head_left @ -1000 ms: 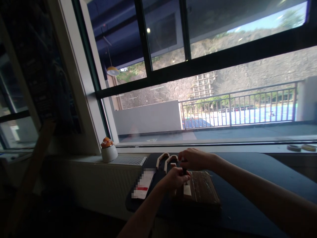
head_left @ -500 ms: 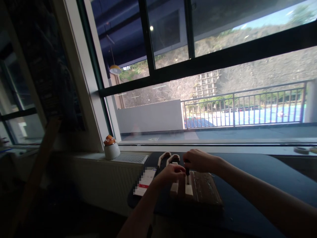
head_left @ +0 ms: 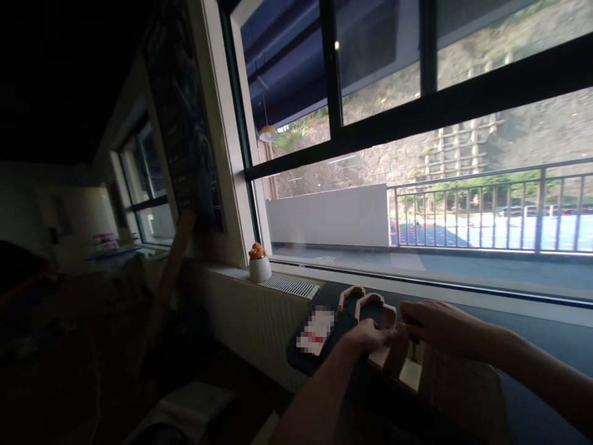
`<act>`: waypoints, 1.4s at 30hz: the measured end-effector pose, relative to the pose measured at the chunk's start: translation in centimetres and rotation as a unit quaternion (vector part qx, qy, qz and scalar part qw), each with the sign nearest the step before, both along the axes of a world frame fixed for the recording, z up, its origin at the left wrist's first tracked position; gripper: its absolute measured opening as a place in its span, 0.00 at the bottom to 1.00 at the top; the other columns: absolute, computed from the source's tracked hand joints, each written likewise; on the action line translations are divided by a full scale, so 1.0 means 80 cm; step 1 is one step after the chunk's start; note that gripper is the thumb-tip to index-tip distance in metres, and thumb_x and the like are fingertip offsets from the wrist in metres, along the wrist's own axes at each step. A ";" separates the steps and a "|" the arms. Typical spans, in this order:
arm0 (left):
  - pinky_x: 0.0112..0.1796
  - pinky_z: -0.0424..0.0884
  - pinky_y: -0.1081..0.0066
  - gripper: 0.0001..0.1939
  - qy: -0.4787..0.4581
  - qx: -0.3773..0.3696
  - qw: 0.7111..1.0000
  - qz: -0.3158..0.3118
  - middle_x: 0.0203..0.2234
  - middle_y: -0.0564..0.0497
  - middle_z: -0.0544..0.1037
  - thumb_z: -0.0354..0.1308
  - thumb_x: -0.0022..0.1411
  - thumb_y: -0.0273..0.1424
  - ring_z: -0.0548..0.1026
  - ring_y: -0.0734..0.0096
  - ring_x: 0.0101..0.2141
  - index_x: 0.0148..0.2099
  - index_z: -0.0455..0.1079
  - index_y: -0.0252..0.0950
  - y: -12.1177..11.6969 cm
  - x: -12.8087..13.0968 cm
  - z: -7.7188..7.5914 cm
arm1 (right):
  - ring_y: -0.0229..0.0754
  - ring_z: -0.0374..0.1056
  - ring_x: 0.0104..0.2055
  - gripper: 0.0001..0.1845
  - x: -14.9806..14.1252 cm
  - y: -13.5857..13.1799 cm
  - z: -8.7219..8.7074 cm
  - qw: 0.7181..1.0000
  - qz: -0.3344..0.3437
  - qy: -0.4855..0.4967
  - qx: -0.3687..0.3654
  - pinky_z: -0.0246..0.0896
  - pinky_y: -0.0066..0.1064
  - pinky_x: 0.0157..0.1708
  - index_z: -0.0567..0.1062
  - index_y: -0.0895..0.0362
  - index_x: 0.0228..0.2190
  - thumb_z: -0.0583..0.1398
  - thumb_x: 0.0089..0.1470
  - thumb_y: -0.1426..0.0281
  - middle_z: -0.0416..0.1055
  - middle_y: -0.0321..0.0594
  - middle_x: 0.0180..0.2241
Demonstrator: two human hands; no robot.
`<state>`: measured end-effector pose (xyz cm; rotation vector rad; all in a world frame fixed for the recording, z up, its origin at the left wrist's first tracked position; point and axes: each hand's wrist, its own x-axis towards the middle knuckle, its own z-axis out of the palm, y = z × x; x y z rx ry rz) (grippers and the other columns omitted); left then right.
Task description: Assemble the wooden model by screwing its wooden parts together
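The two pale, curved pieces (head_left: 389, 316) look like bare wood, matt and smoothly cut, as does the small cream-coloured rectangular block (head_left: 410, 376). The broad brown slab (head_left: 456, 386) beside it looks like darker wood, its finish blurred. The blue-black surface (head_left: 532, 398) is smooth with a soft sheen. The squat off-white pot (head_left: 260, 270) looks matt and ceramic, the slatted white grille (head_left: 293, 286) painted metal, the grey barred railing (head_left: 541, 213) metal, and the grey-brown slope (head_left: 532, 143) rough rock.
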<state>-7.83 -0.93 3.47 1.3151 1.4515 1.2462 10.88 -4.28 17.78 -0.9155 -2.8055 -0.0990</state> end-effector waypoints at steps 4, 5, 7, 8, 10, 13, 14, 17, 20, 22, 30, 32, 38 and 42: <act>0.34 0.70 0.62 0.26 -0.077 -0.008 0.997 0.006 0.22 0.49 0.75 0.71 0.38 0.43 0.74 0.61 0.28 0.36 0.71 0.32 -0.005 0.003 0.003 | 0.42 0.71 0.27 0.06 0.005 -0.011 0.001 1.000 0.000 0.018 0.021 0.51 0.28 0.24 0.71 0.55 0.27 0.56 0.54 0.71 0.75 0.39 0.25; 0.35 0.70 0.63 0.30 -0.101 0.007 0.995 0.006 0.25 0.48 0.76 0.70 0.38 0.44 0.75 0.61 0.30 0.41 0.70 0.31 -0.008 0.004 0.004 | 0.42 0.71 0.28 0.06 0.005 -0.015 -0.001 0.999 0.000 0.024 0.029 0.52 0.28 0.24 0.72 0.55 0.28 0.55 0.54 0.72 0.75 0.39 0.26; 0.38 0.71 0.65 0.34 -0.149 0.051 0.988 -0.003 0.31 0.46 0.77 0.68 0.41 0.48 0.76 0.61 0.34 0.47 0.69 0.32 -0.015 0.005 0.008 | 0.43 0.72 0.31 0.07 0.004 -0.023 -0.008 0.998 -0.005 0.039 0.051 0.54 0.29 0.26 0.72 0.56 0.30 0.54 0.54 0.75 0.76 0.41 0.30; 0.39 0.70 0.65 0.34 -0.177 0.080 0.981 -0.008 0.33 0.45 0.77 0.68 0.41 0.48 0.76 0.60 0.36 0.47 0.69 0.32 -0.020 0.005 0.010 | 0.42 0.73 0.32 0.08 0.004 -0.027 -0.014 0.997 -0.008 0.047 0.062 0.55 0.29 0.26 0.72 0.56 0.30 0.53 0.55 0.76 0.76 0.42 0.33; 0.39 0.70 0.66 0.31 -0.208 0.122 0.971 0.000 0.34 0.44 0.78 0.68 0.42 0.47 0.75 0.58 0.37 0.43 0.72 0.31 -0.031 0.003 0.011 | 0.42 0.73 0.32 0.08 0.004 -0.032 -0.030 0.993 -0.024 0.073 0.088 0.56 0.28 0.26 0.72 0.56 0.31 0.54 0.54 0.78 0.75 0.42 0.32; 0.41 0.69 0.66 0.28 -0.252 0.176 0.951 0.013 0.35 0.45 0.78 0.70 0.42 0.43 0.75 0.57 0.39 0.44 0.73 0.33 -0.045 -0.006 0.006 | 0.42 0.73 0.29 0.10 0.008 -0.033 -0.061 0.989 -0.047 0.086 0.115 0.55 0.28 0.24 0.71 0.56 0.27 0.54 0.52 0.80 0.74 0.40 0.28; 0.41 0.69 0.66 0.28 -0.266 0.186 0.946 0.008 0.36 0.45 0.78 0.71 0.41 0.40 0.75 0.57 0.40 0.45 0.73 0.34 -0.048 -0.010 0.004 | 0.41 0.72 0.27 0.11 0.009 -0.033 -0.073 0.984 -0.045 0.100 0.138 0.53 0.27 0.22 0.70 0.55 0.26 0.54 0.52 0.81 0.73 0.39 0.26; 0.43 0.69 0.66 0.30 -0.301 0.199 0.933 -0.002 0.39 0.45 0.78 0.72 0.40 0.35 0.75 0.56 0.42 0.48 0.72 0.37 -0.056 -0.019 -0.004 | 0.40 0.71 0.25 0.14 0.011 -0.032 -0.108 0.975 -0.038 0.120 0.185 0.51 0.28 0.21 0.69 0.54 0.27 0.53 0.49 0.85 0.72 0.36 0.25; 0.45 0.69 0.66 0.29 -0.310 0.198 0.930 0.002 0.41 0.46 0.77 0.71 0.42 0.33 0.74 0.56 0.44 0.49 0.71 0.39 -0.060 -0.021 -0.008 | 0.40 0.72 0.25 0.14 0.006 -0.033 -0.134 0.969 -0.067 0.155 0.179 0.50 0.28 0.21 0.67 0.54 0.28 0.53 0.49 0.85 0.73 0.37 0.26; 0.44 0.69 0.66 0.28 -0.300 0.185 0.936 -0.002 0.39 0.45 0.78 0.71 0.42 0.33 0.74 0.56 0.43 0.48 0.72 0.37 -0.062 -0.020 -0.009 | 0.40 0.73 0.24 0.11 0.002 -0.036 -0.144 0.969 -0.105 0.177 0.138 0.47 0.28 0.20 0.66 0.54 0.28 0.51 0.53 0.82 0.74 0.36 0.24; 0.43 0.69 0.65 0.29 -0.254 0.162 0.954 -0.005 0.39 0.44 0.78 0.71 0.42 0.36 0.74 0.55 0.42 0.48 0.71 0.34 -0.070 -0.015 -0.007 | 0.44 0.75 0.31 0.13 0.003 -0.047 -0.142 0.967 -0.165 0.191 0.027 0.47 0.28 0.22 0.64 0.53 0.37 0.52 0.51 0.81 0.77 0.37 0.30; 0.43 0.69 0.65 0.28 -0.241 0.168 0.956 -0.010 0.39 0.44 0.78 0.70 0.45 0.36 0.74 0.56 0.42 0.49 0.71 0.34 -0.072 -0.016 -0.006 | 0.43 0.74 0.30 0.09 0.006 -0.048 -0.142 0.966 -0.166 0.195 0.039 0.49 0.28 0.23 0.65 0.53 0.32 0.51 0.54 0.79 0.76 0.37 0.29; 0.43 0.69 0.64 0.27 -0.211 0.176 0.961 -0.020 0.42 0.43 0.77 0.68 0.49 0.35 0.73 0.55 0.43 0.51 0.69 0.34 -0.073 -0.018 -0.009 | 0.42 0.74 0.28 0.12 0.005 -0.044 -0.150 0.960 -0.189 0.194 0.070 0.49 0.28 0.22 0.67 0.53 0.27 0.49 0.61 0.72 0.76 0.38 0.28; 0.43 0.69 0.64 0.27 -0.215 0.186 0.958 -0.026 0.43 0.44 0.77 0.67 0.50 0.35 0.73 0.55 0.44 0.52 0.69 0.35 -0.071 -0.018 -0.013 | 0.44 0.75 0.30 0.06 0.004 -0.042 -0.155 0.961 -0.181 0.204 0.047 0.50 0.28 0.22 0.68 0.52 0.36 0.54 0.56 0.74 0.78 0.36 0.29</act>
